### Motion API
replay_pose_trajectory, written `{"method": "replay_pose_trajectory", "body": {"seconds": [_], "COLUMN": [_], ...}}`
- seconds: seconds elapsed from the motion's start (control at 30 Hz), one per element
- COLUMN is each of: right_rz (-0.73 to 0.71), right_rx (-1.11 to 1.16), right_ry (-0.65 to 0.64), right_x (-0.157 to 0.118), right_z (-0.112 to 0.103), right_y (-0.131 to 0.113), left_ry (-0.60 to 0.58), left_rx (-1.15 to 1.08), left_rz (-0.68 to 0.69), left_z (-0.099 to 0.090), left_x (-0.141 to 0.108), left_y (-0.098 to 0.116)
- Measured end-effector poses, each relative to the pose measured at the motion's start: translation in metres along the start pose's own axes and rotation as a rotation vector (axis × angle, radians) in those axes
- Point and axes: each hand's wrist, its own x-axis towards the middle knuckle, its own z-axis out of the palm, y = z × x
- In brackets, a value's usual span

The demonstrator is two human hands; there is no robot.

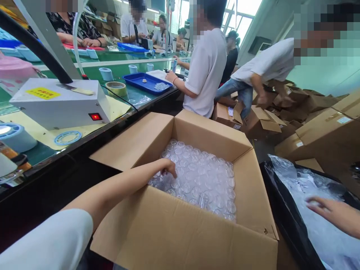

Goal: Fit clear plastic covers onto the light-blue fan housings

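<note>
An open cardboard box (182,232) stands in front of me with its flaps spread. Rows of clear plastic round pieces (202,172) fill it. My left hand (168,168) reaches over the near left edge and rests at the left side of these pieces, fingers curled down; what they hold, if anything, is hidden. At the right edge, my right hand (323,208) hovers over a black bag (281,202) full of clear plastic film (315,187), its fingers apart and slightly blurred.
Left of the box runs a green workbench with a white machine (62,103), a tape roll (116,89) and a blue tray (147,83). Several people work beyond. One person (264,65) bends over cartons (261,120) at the back right.
</note>
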Motion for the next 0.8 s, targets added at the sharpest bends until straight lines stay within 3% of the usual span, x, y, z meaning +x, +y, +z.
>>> {"method": "replay_pose_trajectory", "body": {"seconds": [0.07,0.13,0.23,0.33,0.43,0.53,0.63,0.8], "right_rz": [-0.337,-0.474,-0.582,-0.603,-0.562,-0.54,-0.571,-0.538], "right_rx": [0.133,0.16,0.119,0.067,0.049,0.085,0.187,0.464], "right_ry": [-0.158,-0.276,-0.365,-0.354,-0.302,-0.256,-0.218,-0.122], "right_x": [0.022,0.041,0.061,0.072,0.075,0.075,0.078,0.089], "right_z": [0.014,0.053,0.13,0.192,0.223,0.23,0.223,0.192], "right_y": [-0.07,-0.15,-0.25,-0.304,-0.322,-0.319,-0.304,-0.259], "left_ry": [-0.138,-0.163,-0.039,0.088,0.138,0.162,0.177,0.215], "left_rx": [0.0,0.011,0.084,0.173,0.214,0.205,0.151,0.0], "left_rz": [0.024,0.053,0.037,-0.019,-0.02,0.021,0.037,0.047], "left_z": [0.008,0.011,0.008,0.007,0.018,0.034,0.041,0.033], "left_x": [0.006,0.011,0.016,0.021,0.03,0.039,0.047,0.053], "left_y": [0.005,0.008,0.0,-0.012,-0.014,-0.008,-0.006,-0.006]}}
